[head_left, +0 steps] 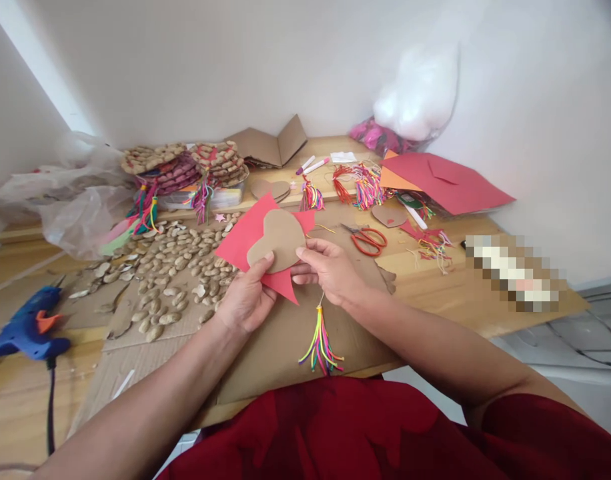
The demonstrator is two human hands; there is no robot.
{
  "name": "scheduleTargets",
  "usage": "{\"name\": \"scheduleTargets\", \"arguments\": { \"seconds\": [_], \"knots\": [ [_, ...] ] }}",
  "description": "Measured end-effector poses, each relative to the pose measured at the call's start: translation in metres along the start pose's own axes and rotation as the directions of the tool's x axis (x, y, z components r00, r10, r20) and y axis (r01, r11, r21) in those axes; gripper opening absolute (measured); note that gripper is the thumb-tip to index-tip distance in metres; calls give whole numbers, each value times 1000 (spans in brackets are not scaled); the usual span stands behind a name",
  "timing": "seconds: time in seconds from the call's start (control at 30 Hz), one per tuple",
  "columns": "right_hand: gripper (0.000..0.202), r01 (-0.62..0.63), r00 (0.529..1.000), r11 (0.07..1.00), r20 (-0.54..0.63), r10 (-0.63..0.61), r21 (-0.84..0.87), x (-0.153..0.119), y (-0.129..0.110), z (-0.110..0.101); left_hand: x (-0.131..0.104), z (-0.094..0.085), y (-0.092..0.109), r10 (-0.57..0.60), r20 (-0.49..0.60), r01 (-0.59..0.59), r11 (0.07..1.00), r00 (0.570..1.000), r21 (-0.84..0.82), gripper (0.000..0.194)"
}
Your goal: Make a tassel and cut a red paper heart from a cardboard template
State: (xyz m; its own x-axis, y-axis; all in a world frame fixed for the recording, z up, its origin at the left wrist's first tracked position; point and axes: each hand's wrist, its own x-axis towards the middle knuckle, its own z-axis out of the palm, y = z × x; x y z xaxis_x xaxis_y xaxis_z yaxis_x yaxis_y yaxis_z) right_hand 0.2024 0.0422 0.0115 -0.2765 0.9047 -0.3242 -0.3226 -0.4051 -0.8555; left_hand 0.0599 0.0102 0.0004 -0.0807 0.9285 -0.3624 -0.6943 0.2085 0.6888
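Between my two hands is a brown cardboard heart (280, 237), lying against a piece of red paper (240, 235) that sticks out around it. My left hand (250, 293) pinches the lower left of both, thumb on the heart's face. At the heart's right edge, my right hand (330, 270) grips with thumb and fingers; some of its fingers are hidden behind. A bright multicoloured tassel (320, 343) on a string hangs or lies just below my hands; I cannot tell which. Orange-handled scissors (368, 240) rest to the right.
Loose peanut shells (173, 267) spread across cardboard on the left, near a blue glue gun (33, 327). Stacked peanut-covered pieces (185, 163) stand behind. Cardboard hearts (270, 190), markers (315, 165), thread tassels (368, 187) and red paper sheets (450, 180) occupy the back and right.
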Motion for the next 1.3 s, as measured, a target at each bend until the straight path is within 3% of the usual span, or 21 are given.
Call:
{"name": "scheduleTargets", "arguments": {
  "seconds": [0.13,0.27,0.47,0.73,1.3],
  "knots": [
    [3,-37,998,999,50,39,-27,2,-4,-6,1,-1,4,-24,-27,23,1000,999,-7,37],
    [10,-29,997,997,71,34,-69,3,-10,-12,3,-2,9,-61,-31,60,998,998,-21,38],
    [21,71,987,983,152,-45,-171,0,-19,-18,5,-4,16,-45,9,45,999,999,-15,31],
    [35,109,980,982,181,-80,-157,3,-19,-24,4,-1,22,-55,-63,53,998,996,-46,23],
    [27,139,970,980,218,-106,-141,2,-18,-24,4,-2,22,30,-6,-30,1000,1000,3,24]
  ]
}}
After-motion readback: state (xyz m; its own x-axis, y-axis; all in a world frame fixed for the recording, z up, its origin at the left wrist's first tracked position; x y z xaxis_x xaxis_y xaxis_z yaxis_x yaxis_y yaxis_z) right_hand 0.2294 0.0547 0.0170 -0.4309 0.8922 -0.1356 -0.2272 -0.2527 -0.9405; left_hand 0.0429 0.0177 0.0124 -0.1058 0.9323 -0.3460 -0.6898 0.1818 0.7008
